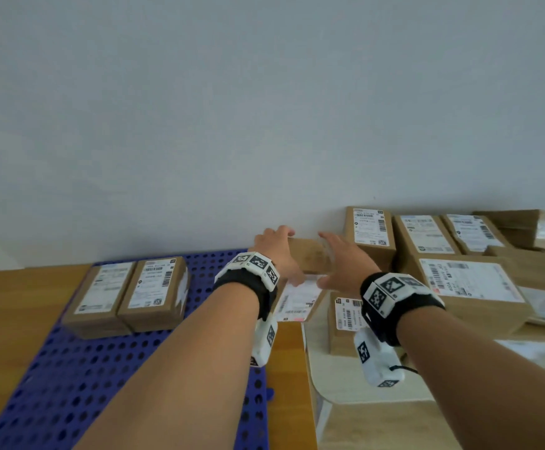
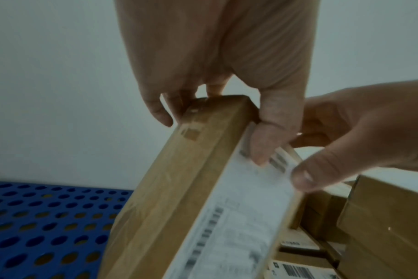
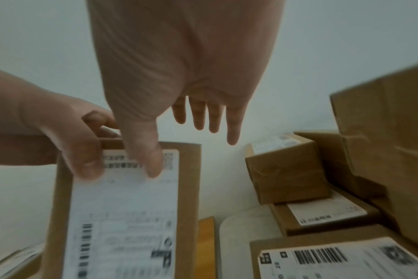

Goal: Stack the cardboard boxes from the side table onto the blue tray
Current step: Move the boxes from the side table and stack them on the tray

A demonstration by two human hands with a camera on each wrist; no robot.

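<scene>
A flat cardboard box (image 1: pixel 310 258) with a white label is tilted up between the blue tray (image 1: pixel 69 368) and the side table (image 1: pixel 345 378). My left hand (image 1: pixel 276 251) grips its far end, fingers over the top edge (image 2: pixel 203 98) and thumb (image 2: pixel 263 151) on the label. My right hand (image 1: pixel 342 264) is beside it with straight, spread fingers (image 3: pixel 203 117); only its thumb (image 3: pixel 153 164) touches the label. Two labelled boxes (image 1: pixel 102 293) (image 1: pixel 154 290) lie side by side on the tray's far left.
Several more labelled boxes are piled on the pale side table, among them a large one (image 1: pixel 469 287) and a small one (image 1: pixel 345 323) under my right wrist. A white wall (image 1: pixel 264 125) runs close behind. The wooden table (image 1: pixel 11 313) carries the tray.
</scene>
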